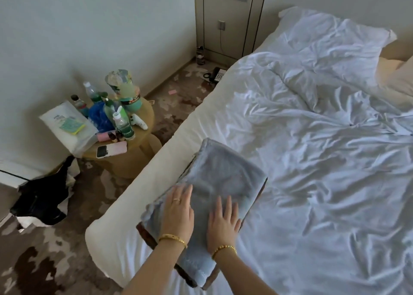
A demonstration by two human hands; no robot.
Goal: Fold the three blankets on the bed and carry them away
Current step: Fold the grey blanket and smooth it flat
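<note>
A folded grey-blue blanket (220, 174) lies on top of a stack near the bed's left edge. Under it shows the dark brown edge of another folded blanket (145, 233); how many lie beneath I cannot tell. My left hand (178, 212) rests flat on the near left part of the grey-blue blanket, fingers straight. My right hand (223, 223) lies flat beside it on the same blanket, fingers spread. Neither hand grips the cloth.
The bed (324, 160) has a rumpled white duvet and a pillow (335, 39) at the far end. Left of the bed stands a round wooden side table (143, 124) crowded with bottles and a phone. A black bag (42, 198) and a telephone (215, 74) lie on the carpet.
</note>
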